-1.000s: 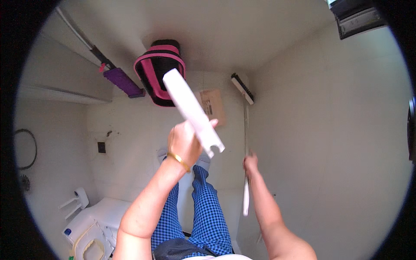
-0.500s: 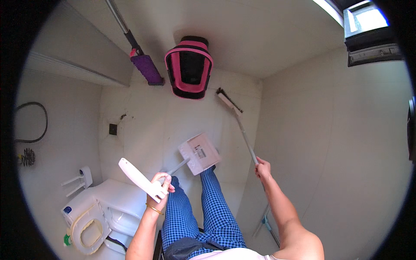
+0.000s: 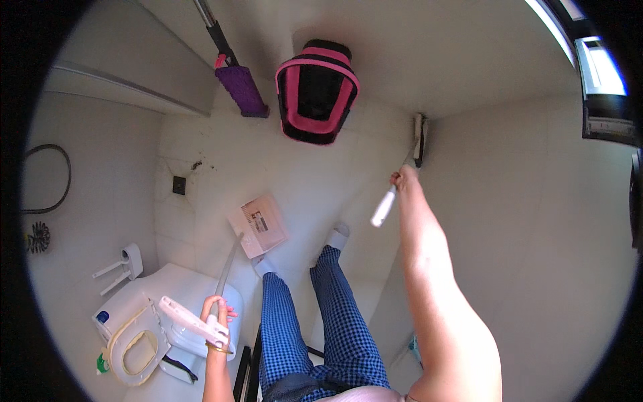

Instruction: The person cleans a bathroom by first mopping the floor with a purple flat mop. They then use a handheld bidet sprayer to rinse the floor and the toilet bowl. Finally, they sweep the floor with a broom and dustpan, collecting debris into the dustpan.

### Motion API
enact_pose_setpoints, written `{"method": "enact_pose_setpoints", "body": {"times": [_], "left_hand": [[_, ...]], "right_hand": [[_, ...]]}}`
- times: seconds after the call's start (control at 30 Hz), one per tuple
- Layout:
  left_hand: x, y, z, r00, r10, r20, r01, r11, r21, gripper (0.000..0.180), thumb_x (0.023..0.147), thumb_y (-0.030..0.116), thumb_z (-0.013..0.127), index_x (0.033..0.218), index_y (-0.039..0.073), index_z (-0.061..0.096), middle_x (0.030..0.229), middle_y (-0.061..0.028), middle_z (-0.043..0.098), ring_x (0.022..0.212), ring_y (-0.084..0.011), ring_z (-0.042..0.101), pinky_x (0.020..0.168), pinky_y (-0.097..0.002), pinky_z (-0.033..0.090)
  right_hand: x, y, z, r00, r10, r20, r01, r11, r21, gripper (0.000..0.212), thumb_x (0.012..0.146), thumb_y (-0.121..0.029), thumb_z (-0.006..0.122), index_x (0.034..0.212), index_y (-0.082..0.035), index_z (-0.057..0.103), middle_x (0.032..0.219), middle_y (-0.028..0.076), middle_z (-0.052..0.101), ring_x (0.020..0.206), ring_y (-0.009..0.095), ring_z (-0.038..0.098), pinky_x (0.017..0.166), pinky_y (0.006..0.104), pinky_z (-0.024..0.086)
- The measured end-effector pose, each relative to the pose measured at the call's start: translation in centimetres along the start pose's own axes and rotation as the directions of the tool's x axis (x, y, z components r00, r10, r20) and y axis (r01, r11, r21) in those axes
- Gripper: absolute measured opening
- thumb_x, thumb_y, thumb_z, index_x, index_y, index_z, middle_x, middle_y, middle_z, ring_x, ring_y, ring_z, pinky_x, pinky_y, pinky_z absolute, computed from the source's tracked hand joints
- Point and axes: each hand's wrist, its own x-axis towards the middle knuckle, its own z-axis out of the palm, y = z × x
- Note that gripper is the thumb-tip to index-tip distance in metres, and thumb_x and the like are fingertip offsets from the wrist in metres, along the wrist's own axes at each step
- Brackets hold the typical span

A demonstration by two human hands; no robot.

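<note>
My left hand point(image 3: 218, 312) is closed around the pole of a long-handled dustpan point(image 3: 268, 234), just below its pale pink top grip point(image 3: 184, 316). The pan sits low over the floor in front of my left foot; whether it touches the floor I cannot tell. With my right arm stretched forward, my right hand point(image 3: 404, 177) grips the pole of a broom point(image 3: 416, 137). The broom's head stands in the far right corner against the wall, its dark bristles facing the right wall. The white end of its pole points back toward me.
A pink and black bucket point(image 3: 318, 127) stands by the far wall, beside a purple flat mop point(image 3: 242, 92). Dark debris point(image 3: 196, 165) lies near the square floor drain point(image 3: 179, 185). A white toilet point(image 3: 144, 348) is at lower left, and a hose point(image 3: 69, 171) hangs on the left wall.
My right hand has moved forward, taking the broom head into the far right corner. My left hand and the dustpan have shifted left. The view has turned slightly.
</note>
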Motion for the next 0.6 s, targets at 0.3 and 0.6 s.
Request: {"method": "enact_pose_setpoints", "body": {"times": [0.3,0.6], "left_hand": [[2.5,2.1,-3.4,0.989,-0.043,-0.142,0.023,0.99,-0.137,0.031,0.085,0.037,0.044,0.093,0.007,0.045,0.067,-0.0061,0.052,0.054,-0.0128,0.054,0.045,-0.0197,0.04],[3.7,0.9,-4.3,0.971,-0.115,-0.207,0.064,0.969,-0.239,0.033,0.084,0.038,0.045,0.095,0.007,0.043,0.07,-0.0072,0.052,0.053,-0.0121,0.053,0.046,-0.019,0.041]], "right_hand": [[-4.8,4.2,-15.0,0.959,-0.187,0.215,0.283,0.551,-0.785,0.032,0.074,-0.004,0.038,0.102,-0.004,0.054,0.051,0.006,0.046,0.037,0.016,0.044,0.032,0.0306,0.032],[-11.9,5.8,-16.3,0.978,-0.169,0.123,0.209,0.828,-0.52,0.036,0.082,-0.011,0.036,0.119,-0.01,0.041,0.049,0.002,0.04,0.036,0.012,0.036,0.031,0.0266,0.028]]}}
